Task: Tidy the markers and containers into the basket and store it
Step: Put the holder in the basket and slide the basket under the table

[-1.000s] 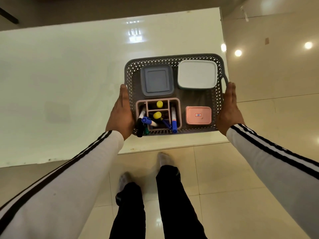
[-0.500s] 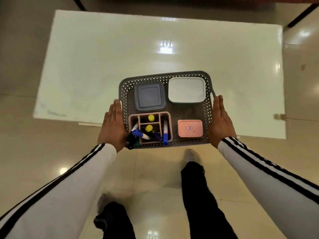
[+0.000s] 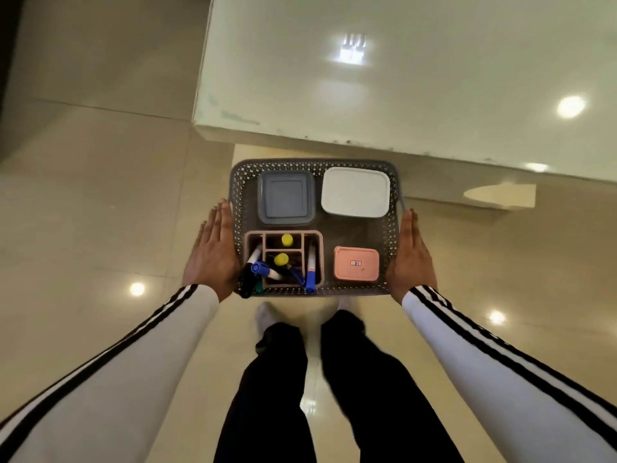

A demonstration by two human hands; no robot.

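Nearest to you, your black trousers (image 3: 273, 379) and one socked foot (image 3: 265, 317) are showing over the glossy beige tiled floor (image 3: 100, 195), and your white sleeves (image 3: 133, 362) with black stripes are reaching forward on both sides. You are carrying the grey perforated basket (image 3: 389, 235) between your palms, up off the floor. Your left hand (image 3: 210, 252) is pressing flat against the basket's left wall with fingers straight and together, gripping nothing. Your right hand (image 3: 412, 259) is doing the same against the right wall, fingers pointing forward. The basket is sitting squarely between the two hands and touching both. Inside it, at the near left corner just beside your left hand, the pink organiser (image 3: 253, 236) is holding the markers: a blue-capped marker (image 3: 311, 279) is leaning at its right, two yellow-capped markers (image 3: 281, 259) are standing in the middle cells, and a black marker (image 3: 246, 285) is tilting out over the corner. At the near right, close to your right hand, the small pink container (image 3: 356, 264) is lying closed. Farther in, the grey-lidded container (image 3: 286, 198) is sitting on the left and the white-lidded container (image 3: 355, 192) on the right. Beyond the basket, the white table (image 3: 400, 78) is standing apart from it.
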